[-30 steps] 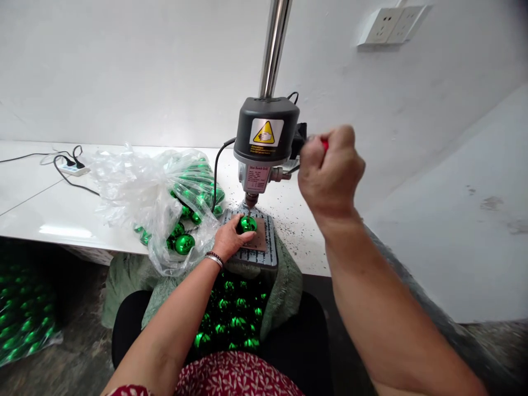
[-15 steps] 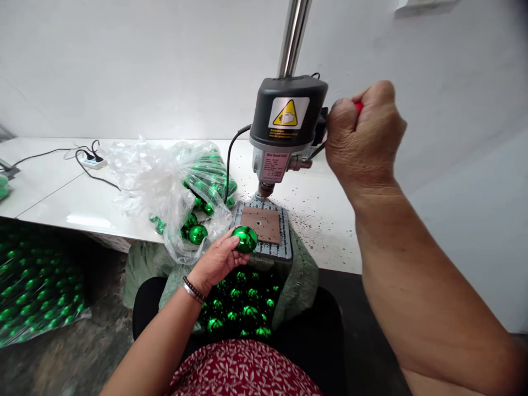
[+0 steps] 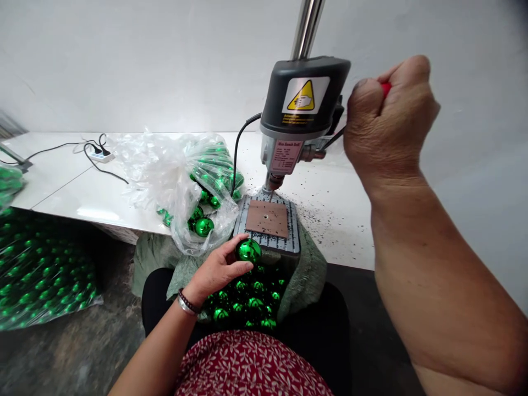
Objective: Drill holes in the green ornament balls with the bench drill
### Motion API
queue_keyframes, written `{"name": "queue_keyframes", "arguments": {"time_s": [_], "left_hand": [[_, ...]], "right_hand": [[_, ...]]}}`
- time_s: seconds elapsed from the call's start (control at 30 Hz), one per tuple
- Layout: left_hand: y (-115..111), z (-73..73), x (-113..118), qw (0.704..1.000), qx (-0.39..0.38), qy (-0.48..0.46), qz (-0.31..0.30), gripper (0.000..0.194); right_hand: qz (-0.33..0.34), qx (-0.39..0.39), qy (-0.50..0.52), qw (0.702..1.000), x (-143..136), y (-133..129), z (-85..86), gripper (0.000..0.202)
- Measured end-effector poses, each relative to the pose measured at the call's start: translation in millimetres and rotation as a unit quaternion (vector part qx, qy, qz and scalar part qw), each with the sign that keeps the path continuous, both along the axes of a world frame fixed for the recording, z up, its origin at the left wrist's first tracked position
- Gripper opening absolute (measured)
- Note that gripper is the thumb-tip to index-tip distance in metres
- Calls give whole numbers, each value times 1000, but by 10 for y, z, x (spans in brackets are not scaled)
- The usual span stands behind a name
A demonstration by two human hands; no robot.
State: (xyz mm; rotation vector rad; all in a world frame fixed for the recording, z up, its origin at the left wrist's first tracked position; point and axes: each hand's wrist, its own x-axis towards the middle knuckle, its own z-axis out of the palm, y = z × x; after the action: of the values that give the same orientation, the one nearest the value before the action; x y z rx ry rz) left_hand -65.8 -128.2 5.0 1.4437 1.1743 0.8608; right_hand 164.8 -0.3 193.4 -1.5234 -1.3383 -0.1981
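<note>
My left hand [image 3: 218,267] is open, its thumb and fingers spread around the near side of a shiny green ball [image 3: 248,250], with no firm grip visible. The ball is at the front edge of the drill's grey base [image 3: 292,230]. High on the right, my right hand [image 3: 390,115] is closed around the red-ended lever of the bench drill [image 3: 307,99]. Under the drill chuck [image 3: 274,181] a brown square plate [image 3: 267,219] with a small hole lies on the base, nothing on it but dark chips. Many green balls [image 3: 254,302] fill the green sack [image 3: 307,283] below.
On the white table [image 3: 338,220], a clear plastic bag [image 3: 160,181] with green balls lies left of the drill, among scattered dark chips. A power strip [image 3: 101,157] with black cords is farther left. Another large bag of green balls [image 3: 41,275] stands at lower left.
My left hand has opened from around the green ball, which is slightly lower relative to the drill base. My right hand still holds the lever. The whole view has shifted a little.
</note>
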Motion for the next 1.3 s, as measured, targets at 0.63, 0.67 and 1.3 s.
{"name": "queue_keyframes", "arguments": {"time_s": [0.63,0.67,1.3], "left_hand": [[554,319,-395,785,39,615,61,63],[550,308,-391,787,46,611,73,63],[602,228,297,900,-215,-371,83,56]], "right_hand": [[37,58,-19,997,63,53,-71,14],[41,65,-20,997,73,61,-79,14],[31,9,21,999,40,-6,-9,16]]}}
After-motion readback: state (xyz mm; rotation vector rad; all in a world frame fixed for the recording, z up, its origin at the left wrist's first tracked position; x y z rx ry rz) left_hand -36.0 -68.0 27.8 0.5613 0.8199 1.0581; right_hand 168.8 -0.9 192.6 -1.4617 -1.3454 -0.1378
